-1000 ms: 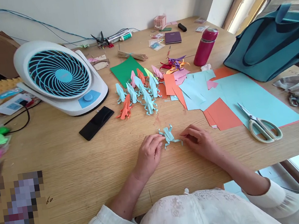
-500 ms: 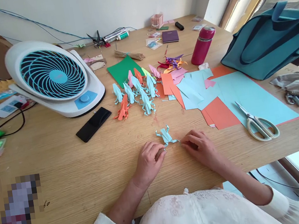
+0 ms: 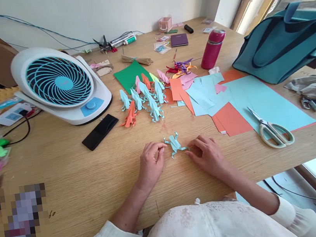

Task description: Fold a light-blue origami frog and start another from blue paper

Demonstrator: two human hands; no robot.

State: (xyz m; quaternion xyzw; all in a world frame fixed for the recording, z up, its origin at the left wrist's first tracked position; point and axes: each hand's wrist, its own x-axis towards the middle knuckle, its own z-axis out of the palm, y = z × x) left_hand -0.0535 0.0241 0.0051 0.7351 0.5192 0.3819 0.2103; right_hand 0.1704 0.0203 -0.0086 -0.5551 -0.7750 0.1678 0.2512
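Head view shows a four-legged paper figure (image 3: 175,143) (light blue, sprawled).

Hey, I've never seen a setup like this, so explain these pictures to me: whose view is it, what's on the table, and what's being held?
There's no machine here, just a person's bare hands. The camera is worn on that person's head, looking forward and down.

On the wooden table, a light blue paper frog lies between the hands. The left hand is by its upper-left leg, the right hand at its lower-right leg; whether either actually grips it is hard to tell.

Beyond stand more folded paper figures. To their left are a black phone and a fan; to their right, colored paper sheets, scissors and a magenta flask.
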